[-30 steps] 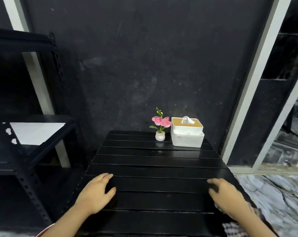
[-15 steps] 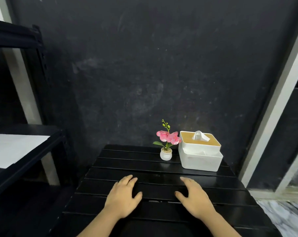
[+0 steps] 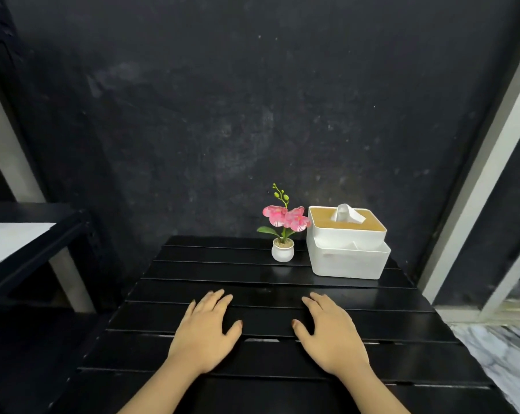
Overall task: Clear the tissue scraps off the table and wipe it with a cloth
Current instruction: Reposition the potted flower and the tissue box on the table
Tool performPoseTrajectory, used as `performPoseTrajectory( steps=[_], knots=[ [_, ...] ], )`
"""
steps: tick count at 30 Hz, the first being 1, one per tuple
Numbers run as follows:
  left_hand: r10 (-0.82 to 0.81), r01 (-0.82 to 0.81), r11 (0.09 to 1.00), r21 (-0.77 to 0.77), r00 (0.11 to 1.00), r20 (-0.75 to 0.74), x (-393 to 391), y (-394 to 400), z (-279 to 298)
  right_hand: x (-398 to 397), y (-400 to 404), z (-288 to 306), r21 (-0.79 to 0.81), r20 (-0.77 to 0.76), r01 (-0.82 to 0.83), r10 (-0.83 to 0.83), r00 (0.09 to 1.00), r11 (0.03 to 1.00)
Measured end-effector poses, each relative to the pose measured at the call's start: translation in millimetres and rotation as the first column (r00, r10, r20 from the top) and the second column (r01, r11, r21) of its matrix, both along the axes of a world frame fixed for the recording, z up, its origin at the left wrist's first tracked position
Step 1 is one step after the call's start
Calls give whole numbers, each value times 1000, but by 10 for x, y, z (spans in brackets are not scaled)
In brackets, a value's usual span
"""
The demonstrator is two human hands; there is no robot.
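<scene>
A black slatted table fills the lower middle of the head view. My left hand lies flat on it, palm down, fingers slightly apart, holding nothing. My right hand rests flat the same way a little to the right, also with nothing in it. At the table's back right stands a white tissue box with a tan lid and a tissue sticking up. No tissue scraps and no cloth show on the table.
A small white pot with a pink artificial orchid stands just left of the tissue box. A black metal shelf with a white board is at the left. A dark wall rises behind; marble floor shows at the right.
Both hands have moved inward toward the table's middle and now lie flat side by side. The checked cloth seen by my right wrist one second ago is out of view. The camera has tilted upward.
</scene>
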State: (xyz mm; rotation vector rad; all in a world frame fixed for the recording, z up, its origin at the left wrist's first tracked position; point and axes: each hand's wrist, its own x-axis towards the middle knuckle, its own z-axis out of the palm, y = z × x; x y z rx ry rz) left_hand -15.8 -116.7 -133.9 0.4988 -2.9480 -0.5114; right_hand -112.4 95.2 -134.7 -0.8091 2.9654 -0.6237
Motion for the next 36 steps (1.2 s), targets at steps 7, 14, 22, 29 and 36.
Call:
performPoseTrajectory(
  steps=[7, 14, 22, 29, 36],
  knots=[
    [37, -5, 976, 215, 989, -144, -337, 145, 86, -16, -10, 6, -18, 6, -1, 1, 1000, 1000],
    [108, 19, 904, 428, 956, -272, -1273, 468, 110, -42, -8, -31, -25, 4, -11, 12, 1000, 1000],
    [424, -205, 770, 604, 872, -245, -1904, 554, 74, -70, -4, -90, -41, 11, -21, 22, 1000, 999],
    [466, -267, 821, 504, 824, -323, -1932, 650, 45, -67, -4, -113, -60, 2, -22, 23, 1000, 998],
    [508, -255, 756, 603, 809, -295, -1889, 640, 83, -73, 0, -120, -60, 2, -15, 15, 1000, 998]
  ],
)
